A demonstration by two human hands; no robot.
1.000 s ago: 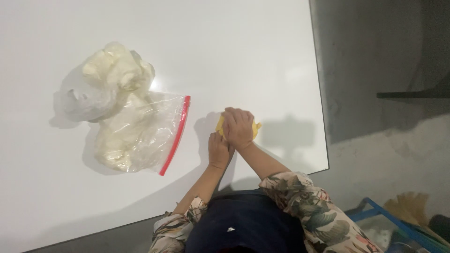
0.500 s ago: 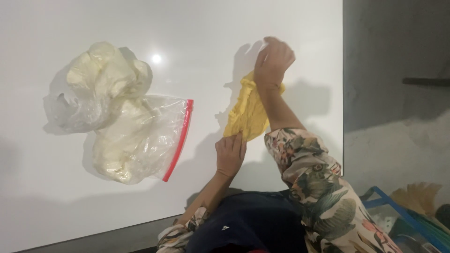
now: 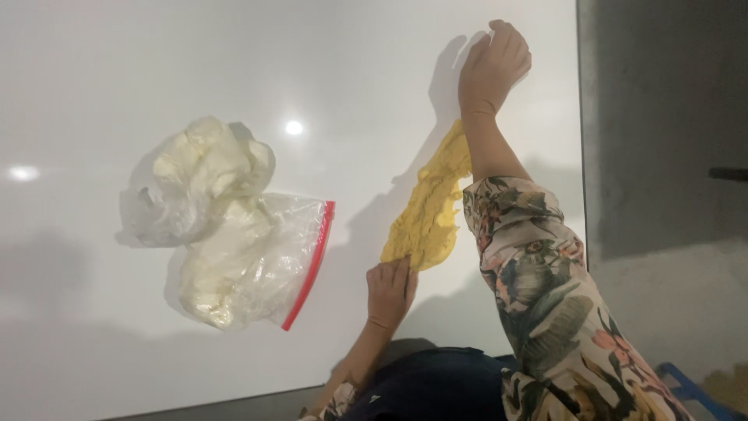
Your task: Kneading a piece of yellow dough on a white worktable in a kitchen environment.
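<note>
A yellow cloth [image 3: 430, 212] lies stretched out along a white table [image 3: 195, 70], running from near me toward the far right. My left hand [image 3: 391, 290] presses its near end flat against the table. My right hand [image 3: 492, 68] is at the far end, fingers curled; the forearm hides the cloth's upper part, so the grip itself is not visible. A clear zip bag [image 3: 249, 261] with a red seal strip, filled with pale cream cloths, lies to the left of the yellow cloth.
A second crumpled clear bag [image 3: 199, 175] of pale material rests against the zip bag's far side. The table's right edge [image 3: 580, 117] runs just past my right hand, with grey floor [image 3: 670, 234] beyond. A blue object [image 3: 689, 386] shows at the bottom right.
Both hands were together on the bunched yellow cloth. My right hand has swept away across the table, drawing the cloth out long, while my left hand stayed on the near end.
</note>
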